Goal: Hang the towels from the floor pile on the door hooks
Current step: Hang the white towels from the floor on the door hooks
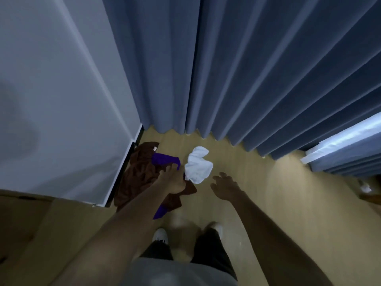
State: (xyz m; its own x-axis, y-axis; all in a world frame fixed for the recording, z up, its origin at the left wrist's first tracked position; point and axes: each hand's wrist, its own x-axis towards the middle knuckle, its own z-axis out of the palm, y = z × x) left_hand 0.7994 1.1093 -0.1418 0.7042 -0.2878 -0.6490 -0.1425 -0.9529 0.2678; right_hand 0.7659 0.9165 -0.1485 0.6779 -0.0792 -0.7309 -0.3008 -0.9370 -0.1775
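Observation:
A pile of towels lies on the wooden floor by the wall corner. A brown towel (138,172) is spread at the bottom, a purple towel (162,158) lies across it, and a crumpled white towel (199,165) sits just to the right. My left hand (172,179) reaches down over the pile, its fingertips pinching the purple towel's right end. My right hand (224,187) hovers open, fingers spread, just right of the white towel and touching nothing. No door hooks are in view.
A white wall panel (61,100) stands at the left with a dark baseboard. Blue curtains (247,69) hang to the floor behind the pile. A white ledge (346,149) sits at the right. My two white shoes (160,234) stand just before the pile.

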